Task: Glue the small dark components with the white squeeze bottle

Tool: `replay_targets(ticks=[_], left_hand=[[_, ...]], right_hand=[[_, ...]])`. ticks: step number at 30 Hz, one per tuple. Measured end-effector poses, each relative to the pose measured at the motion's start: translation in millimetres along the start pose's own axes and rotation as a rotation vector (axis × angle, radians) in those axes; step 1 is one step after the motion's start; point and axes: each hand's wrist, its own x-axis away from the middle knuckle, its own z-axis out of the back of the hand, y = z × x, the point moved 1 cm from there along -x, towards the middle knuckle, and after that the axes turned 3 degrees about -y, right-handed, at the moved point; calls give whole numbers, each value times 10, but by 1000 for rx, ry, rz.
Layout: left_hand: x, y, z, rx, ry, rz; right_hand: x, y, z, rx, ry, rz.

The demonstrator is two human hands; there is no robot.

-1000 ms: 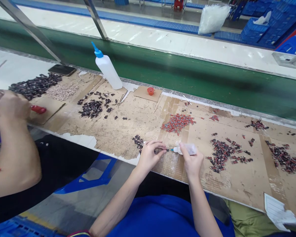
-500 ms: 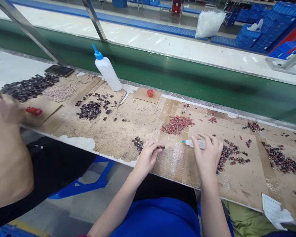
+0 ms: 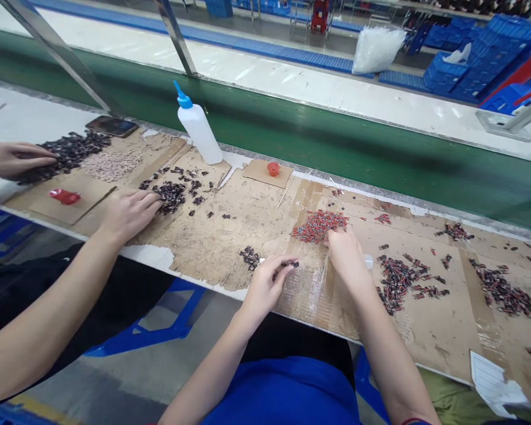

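Observation:
My left hand (image 3: 269,281) is closed in a pinch on a small dark part (image 3: 292,265) held just above the cardboard. My right hand (image 3: 345,252) reaches forward with its fingers curled at the near edge of a pile of small red and blue parts (image 3: 319,224). A small clear squeeze bottle (image 3: 368,261) lies on the cardboard just right of that hand, mostly hidden by it. A little heap of dark parts (image 3: 249,257) sits left of my left hand.
A co-worker's hands (image 3: 130,211) (image 3: 13,159) rest on piles of dark parts (image 3: 171,193) at the left. A white bottle with a blue nozzle (image 3: 198,128), a red cap (image 3: 272,169), a phone (image 3: 112,126) and more part piles (image 3: 400,278) (image 3: 504,292) lie on the cardboard-covered bench. A green conveyor (image 3: 336,141) runs behind.
My right hand set the small squeeze bottle down and moved left and forward to the red and blue pile. The co-worker's hands came down onto the dark piles.

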Motion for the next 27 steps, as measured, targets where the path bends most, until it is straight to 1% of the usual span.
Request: replay_targets(ticks=[4, 7, 11, 14, 16, 17, 20, 22, 23, 25, 27], left_hand=[[-2, 29, -27, 12, 38, 16], [1, 42, -47, 15, 57, 16], [6, 49, -60, 13, 69, 21], [11, 46, -73, 13, 78, 44], [14, 46, -86, 23, 97, 68], [15, 49, -94, 32, 107, 80], [16, 70, -124, 71, 134, 109], [14, 92, -146, 99, 150, 122], [14, 104, -157, 112, 160, 129], [15, 126, -175, 133, 179, 143], [19, 146, -187, 148, 192, 152]], right_hand=[[59, -75, 69, 34, -55, -13], [80, -93, 75, 54, -90, -14], [89, -71, 46, 36, -73, 4], [89, -29, 42, -40, -32, 4], [114, -9, 55, -189, 33, 8], [141, -7, 62, -307, 73, 10], [286, -59, 62, -775, 175, -11], [409, -141, 42, -1070, 210, -44], [467, -190, 31, -1182, 222, -64], [558, -280, 9, -1327, 240, -113], [610, -345, -6, -1403, 243, -167]])
